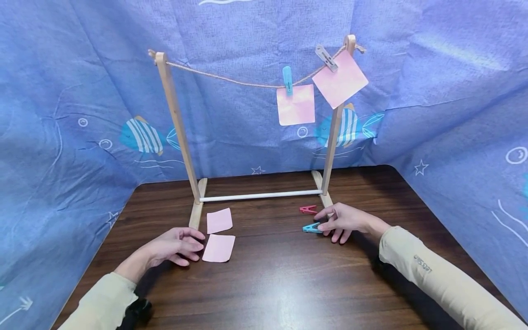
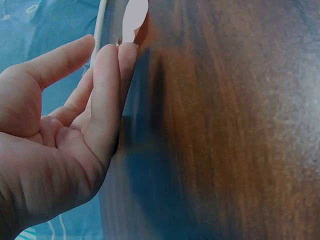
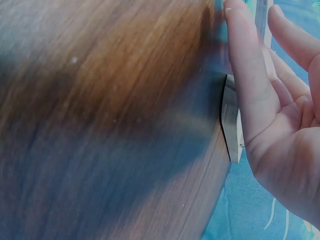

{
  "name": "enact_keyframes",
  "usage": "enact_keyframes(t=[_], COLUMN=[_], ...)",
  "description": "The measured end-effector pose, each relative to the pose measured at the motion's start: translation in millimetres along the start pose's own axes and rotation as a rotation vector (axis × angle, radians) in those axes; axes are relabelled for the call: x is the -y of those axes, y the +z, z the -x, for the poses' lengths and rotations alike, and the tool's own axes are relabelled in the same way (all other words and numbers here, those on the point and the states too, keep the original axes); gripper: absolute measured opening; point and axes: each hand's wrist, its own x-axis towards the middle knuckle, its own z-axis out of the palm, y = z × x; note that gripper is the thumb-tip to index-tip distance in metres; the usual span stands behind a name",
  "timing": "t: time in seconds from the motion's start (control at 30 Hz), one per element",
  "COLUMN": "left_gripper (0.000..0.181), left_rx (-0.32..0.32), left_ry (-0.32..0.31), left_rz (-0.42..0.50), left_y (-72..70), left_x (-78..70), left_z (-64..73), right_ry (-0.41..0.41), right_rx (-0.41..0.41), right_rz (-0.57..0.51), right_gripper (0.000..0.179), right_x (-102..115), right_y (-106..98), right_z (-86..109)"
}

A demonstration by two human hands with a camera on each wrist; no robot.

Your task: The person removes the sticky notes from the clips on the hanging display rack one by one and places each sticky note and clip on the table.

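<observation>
My left hand [image 1: 177, 246] hovers just left of two pink paper squares lying on the table, with fingers relaxed and nothing held. The upper square [image 1: 219, 221] lies beyond the nearer square [image 1: 219, 248]. In the left wrist view a pink paper edge [image 2: 134, 20] shows past the fingertips. My right hand [image 1: 342, 221] is at a blue clothespin [image 1: 312, 228], its thumb and fingers apart; whether a fingertip touches the clothespin I cannot tell. A red clothespin [image 1: 307, 209] lies just behind it. In the right wrist view the fingers partly hide what is past them.
A wooden stand with a left post [image 1: 177, 123] and right post [image 1: 332, 142] carries a sagging rope [image 1: 231, 80]. A blue clothespin [image 1: 287, 79] and a grey clothespin [image 1: 327, 58] hold pink squares on it. A white bar [image 1: 260, 196] joins the feet. Blue fish-print cloth surrounds the table [image 1: 264, 284].
</observation>
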Motion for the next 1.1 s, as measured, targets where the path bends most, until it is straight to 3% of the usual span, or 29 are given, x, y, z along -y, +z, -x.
enact_keyframes(t=[0.53, 0.77, 1.1], left_gripper=[0.044, 0.046, 0.051], left_rx=[0.123, 0.123, 0.206], left_ry=[0.011, 0.015, 0.036], left_rz=[-0.031, -0.046, -0.05], left_y=[1.0, 1.8, -1.9], left_x=[-10.1, -19.8, -31.1], left_z=[-1.1, -0.3, 1.7], right_ry=[-0.02, -0.046, -0.107], right_rx=[0.0, 0.011, 0.056], right_rz=[-0.023, -0.013, 0.023], right_gripper=[0.048, 0.047, 0.046], right_x=[0, 7, 23], right_y=[-5, -9, -23], right_z=[0.4, 3.2, 8.9])
